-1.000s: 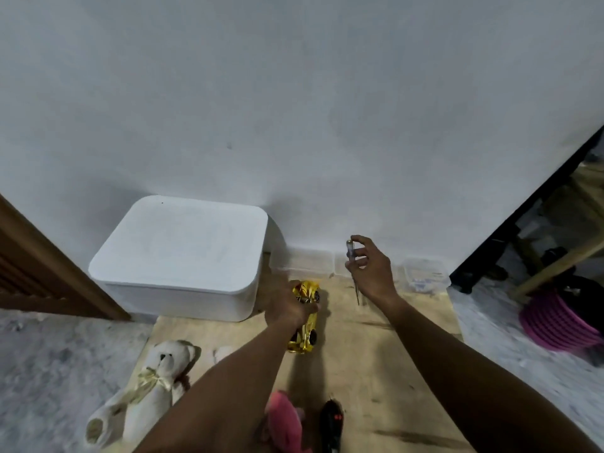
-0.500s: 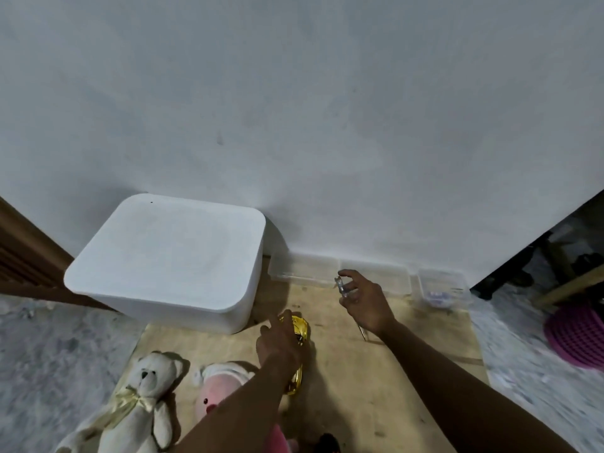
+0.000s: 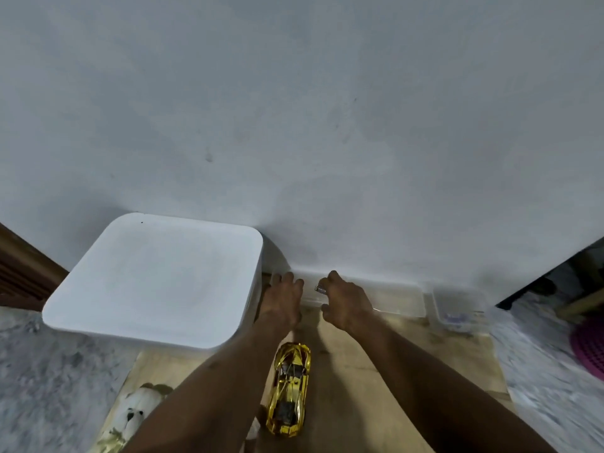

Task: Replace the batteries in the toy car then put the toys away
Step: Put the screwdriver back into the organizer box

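On a pale plywood board [image 3: 376, 387] laid over a grey speckled floor [image 3: 58, 371], the toy car [image 3: 291, 387] is seen lying free between the two forearms. Its body is glossy, gold and mirror-like, long and low, and it is set lengthwise towards the wall [image 3: 294, 125]. It is touched by neither grip.

The left grip [image 3: 282, 299] is held out flat, with straight, spread fingers. The right grip [image 3: 346, 302] is curled round a small tool [image 3: 320, 289], of which only a glassy end is shown. Both are reached towards a clear, shallow plastic tray [image 3: 402, 299] set against the matt white wall; contact cannot be told.

A smooth white bin [image 3: 157, 279] with a rounded square lid is stood just beside the left grip. A fuzzy cream teddy bear [image 3: 135, 410] is partly hidden by the left forearm. A smaller clear tub [image 3: 457, 308] is placed further right.
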A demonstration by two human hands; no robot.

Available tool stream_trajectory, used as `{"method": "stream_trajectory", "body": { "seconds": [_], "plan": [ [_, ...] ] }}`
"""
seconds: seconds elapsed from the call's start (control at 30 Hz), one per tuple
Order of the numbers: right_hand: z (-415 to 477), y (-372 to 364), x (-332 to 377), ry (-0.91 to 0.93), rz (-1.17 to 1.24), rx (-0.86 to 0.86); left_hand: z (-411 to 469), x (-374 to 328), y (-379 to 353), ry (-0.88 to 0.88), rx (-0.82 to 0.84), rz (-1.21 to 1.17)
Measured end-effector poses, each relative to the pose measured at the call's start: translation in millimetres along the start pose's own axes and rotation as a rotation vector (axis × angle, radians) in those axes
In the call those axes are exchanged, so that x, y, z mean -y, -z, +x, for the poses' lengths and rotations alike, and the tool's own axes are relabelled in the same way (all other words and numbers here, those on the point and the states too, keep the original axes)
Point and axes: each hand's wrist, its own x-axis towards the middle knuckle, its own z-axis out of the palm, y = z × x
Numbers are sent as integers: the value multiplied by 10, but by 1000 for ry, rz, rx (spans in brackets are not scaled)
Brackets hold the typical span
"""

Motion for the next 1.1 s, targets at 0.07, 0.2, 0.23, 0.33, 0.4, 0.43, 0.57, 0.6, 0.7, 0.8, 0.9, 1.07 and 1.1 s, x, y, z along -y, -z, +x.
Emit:
{"method": "stream_trajectory", "body": {
  "seconds": [0.07,0.2,0.23,0.33,0.4,0.43,0.57,0.6,0.7,0.8,0.9,1.07,1.1],
  "plan": [
    [73,-71,3,17,-92,1,85,15,-10,-15,28,92],
    [124,-220,-34,50,-209,8,199,4,-48,-70,47,200],
    [122,-241,-32,54,-225,5,217,-1,-43,-73,58,218],
    [121,-273,-16,63,-244,-3,239,-3,-22,-87,89,280],
    [105,-286,-23,71,-251,-5,240,13,-41,-98,96,297],
    [105,-290,-30,73,-253,-13,241,25,-42,-95,98,287],
    [150,-281,-68,62,-234,-36,288,51,-13,-95,40,149],
    [159,-284,-79,62,-230,-34,284,52,10,-89,24,128],
    [163,-304,-134,47,-218,-28,293,70,27,-68,7,40],
    [141,-276,-188,60,-138,-34,289,81,89,-61,6,-9],
    [56,-179,-243,96,-17,-101,309,107,223,-56,17,-55],
    [-163,-69,-339,235,174,-298,369,157,524,-22,43,-182],
    [-180,-65,-336,276,169,-288,383,164,577,-18,37,-213]
  ]
}}
